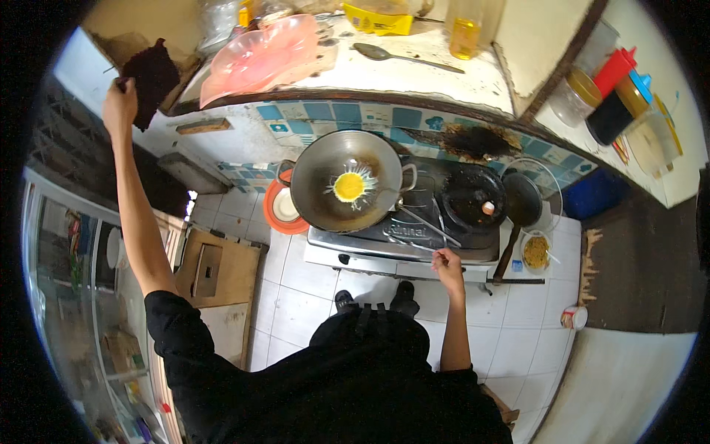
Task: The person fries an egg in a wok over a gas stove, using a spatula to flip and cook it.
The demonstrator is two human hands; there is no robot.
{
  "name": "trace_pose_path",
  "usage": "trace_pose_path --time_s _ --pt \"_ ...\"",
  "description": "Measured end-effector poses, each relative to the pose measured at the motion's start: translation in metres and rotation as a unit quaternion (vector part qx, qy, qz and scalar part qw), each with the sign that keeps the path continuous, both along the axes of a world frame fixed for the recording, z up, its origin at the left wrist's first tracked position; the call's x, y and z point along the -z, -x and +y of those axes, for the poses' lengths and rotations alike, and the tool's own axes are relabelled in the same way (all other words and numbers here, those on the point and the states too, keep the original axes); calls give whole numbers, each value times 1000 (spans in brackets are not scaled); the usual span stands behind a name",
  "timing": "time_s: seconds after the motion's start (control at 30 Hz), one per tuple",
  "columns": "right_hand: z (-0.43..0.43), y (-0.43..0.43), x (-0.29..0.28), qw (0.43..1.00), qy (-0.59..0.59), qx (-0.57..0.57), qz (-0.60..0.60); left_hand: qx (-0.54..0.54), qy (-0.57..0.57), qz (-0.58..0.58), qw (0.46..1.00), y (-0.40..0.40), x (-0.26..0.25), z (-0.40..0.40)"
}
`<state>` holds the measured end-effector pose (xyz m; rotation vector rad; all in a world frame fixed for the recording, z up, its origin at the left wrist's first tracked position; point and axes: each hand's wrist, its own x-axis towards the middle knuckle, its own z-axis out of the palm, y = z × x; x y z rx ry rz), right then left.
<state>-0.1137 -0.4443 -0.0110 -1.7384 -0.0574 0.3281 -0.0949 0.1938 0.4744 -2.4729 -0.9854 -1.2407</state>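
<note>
My left hand (120, 105) stretches far out to the left and grips a dark maroon cloth (152, 83) beside the wall. My right hand (448, 269) is at the stove's front edge with its fingers curled. Thin metal rods, perhaps utensil handles (430, 225), lie close to its fingertips; whether it holds one cannot be made out. A wok (310, 194) with two loop handles sits over the left burner of the gas stove (407, 230). In it a cracked egg (349, 187) shows a yellow yolk with white spreading around it. A piece of eggshell (488, 207) lies on the right burner.
An orange-rimmed plate (277, 222) is left of the stove. At the right stand a long-handled pan (521, 202) and a bowl of yellowish food (536, 251). The ledge above bears a pink tray (260, 55), a metal spoon (377, 53) and an oil container (465, 39).
</note>
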Motion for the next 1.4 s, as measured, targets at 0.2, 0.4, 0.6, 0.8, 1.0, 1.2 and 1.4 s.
trace_pose_path --time_s 0.2,0.4,0.6,0.8,1.0,1.2,1.4 --pt "24 -29 -4 998 -28 -62 15 133 182 -273 935 149 -20 55" --pt "23 -58 2 976 172 -86 -102 225 469 -420 743 295 98 57" --pt "8 -72 34 875 448 -49 -176 192 614 -464 609 313 321 -95" --pt "21 -70 33 837 502 -106 -191 -53 745 -497 441 336 500 -203" --pt "18 -83 44 819 516 -125 -217 -29 827 -445 343 321 513 -243" --pt "13 -88 59 806 529 -119 -237 114 803 -520 269 265 441 -262" --pt "15 -76 52 824 501 -93 -247 256 690 -646 202 244 439 -240"
